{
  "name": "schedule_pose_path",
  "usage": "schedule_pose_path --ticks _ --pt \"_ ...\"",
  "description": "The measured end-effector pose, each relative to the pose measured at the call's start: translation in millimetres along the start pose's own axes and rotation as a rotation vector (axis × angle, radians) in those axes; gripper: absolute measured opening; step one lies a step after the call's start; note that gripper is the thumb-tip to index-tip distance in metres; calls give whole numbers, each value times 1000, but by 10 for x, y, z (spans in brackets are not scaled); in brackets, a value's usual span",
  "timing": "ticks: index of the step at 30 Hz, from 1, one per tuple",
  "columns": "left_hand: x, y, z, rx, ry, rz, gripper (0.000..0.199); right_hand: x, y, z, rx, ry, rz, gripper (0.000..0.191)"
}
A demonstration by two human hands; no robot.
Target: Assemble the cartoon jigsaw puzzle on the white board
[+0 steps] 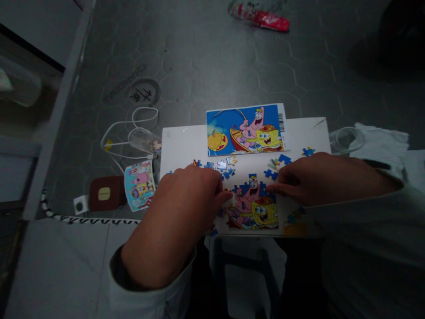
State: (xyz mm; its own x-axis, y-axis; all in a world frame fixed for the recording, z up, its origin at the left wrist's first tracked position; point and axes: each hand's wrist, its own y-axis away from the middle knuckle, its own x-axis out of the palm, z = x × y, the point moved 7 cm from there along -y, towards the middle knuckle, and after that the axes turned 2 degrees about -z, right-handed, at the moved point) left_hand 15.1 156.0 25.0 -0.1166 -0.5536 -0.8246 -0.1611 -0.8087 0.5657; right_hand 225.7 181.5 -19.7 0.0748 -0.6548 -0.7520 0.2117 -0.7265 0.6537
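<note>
1. In the head view, leans over a white tabletop [184, 146], with a partly joined puzzle [264, 215] near its closest edge, between both hands; shows there a pink figure and a yellow square one, with a jagged blue top edge.
2. Brings the left hand [198, 190] in to the puzzle's left edge, with thumb and forefinger close together, pointing right. Cannot tell of any piece clamped between them, with that spot blurred and dim.
3. Holds the right hand [305, 179] at the puzzle's upper right edge, thumb and forefinger drawn together and fingertips pointing left. Cannot tell of anything pinched there either.
4. Has loose pieces [222, 165] scattered above the puzzle, with a separate blue piece [308, 152] just beyond the right hand.
5. Keeps a picture card [245, 130] flat at the far side of the tabletop, printed with the same two figures in a boat.
6. At left, past the tabletop, shows a smaller card [141, 184] beside a brown box [106, 193] and a looped white cable [113, 128].
7. At right, shows a clear container [347, 139] next to white cloth or paper [385, 139]; far ahead on the floor [186, 66], a red packet [275, 22].
</note>
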Motion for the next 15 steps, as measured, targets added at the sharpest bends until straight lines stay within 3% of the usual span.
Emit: schedule_pose_path --ticks 3,11,15 --pt "-14 0 24 -16 -13 -14 28 39 46 -25 67 19 143 47" --pt "-60 4 33 -41 -16 -42 30 -92 127 -331 231 20 118 32" --pt "-61 -6 41 -22 -2 -62 30 -90 103 -367 232 8 104 32"
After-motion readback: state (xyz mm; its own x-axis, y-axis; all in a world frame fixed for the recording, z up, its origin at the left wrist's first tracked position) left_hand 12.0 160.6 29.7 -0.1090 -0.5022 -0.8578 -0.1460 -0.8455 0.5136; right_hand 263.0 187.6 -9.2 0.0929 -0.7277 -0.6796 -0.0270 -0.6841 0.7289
